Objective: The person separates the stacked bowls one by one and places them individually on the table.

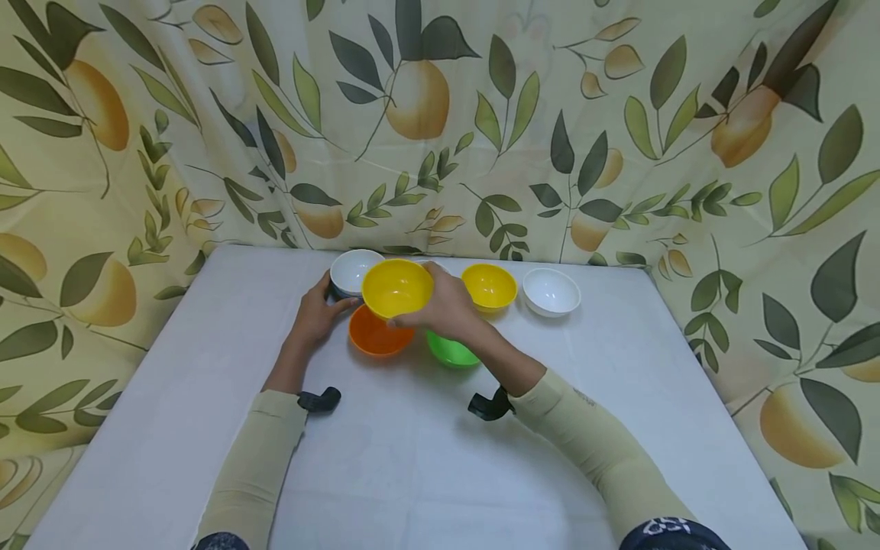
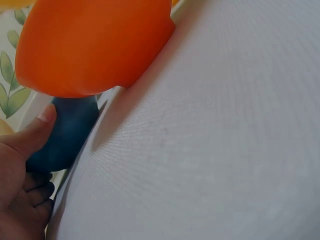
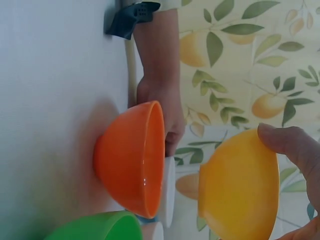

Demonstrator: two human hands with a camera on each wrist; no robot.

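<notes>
A glossy yellow plastic bowl (image 1: pixel 396 287) is held clear of the white cloth-covered table (image 1: pixel 412 458) by the right hand (image 1: pixel 447 305), fingers curled over its right rim and wall; it is poised above the gap between the orange plastic bowl (image 1: pixel 376 338) and the dark-based white bowl (image 1: pixel 352 272) at far left. That dark bowl is steadied by the left hand (image 1: pixel 318 313), thumb pressed against its blue outer wall (image 2: pixel 65 135), fingers wrapped round it. Just right of the orange bowl, a bright green plastic bowl (image 1: pixel 450 353) is partly hidden beneath the right forearm. Further right, a smaller yellow bowl (image 1: pixel 490 287) and a plain white bowl (image 1: pixel 551 292) are lined up along the far edge. For a clean set-down, the lifted bowl is best kept level and lowered straight, with the fingers kept clear of neighbouring rims so nothing gets nudged.
</notes>
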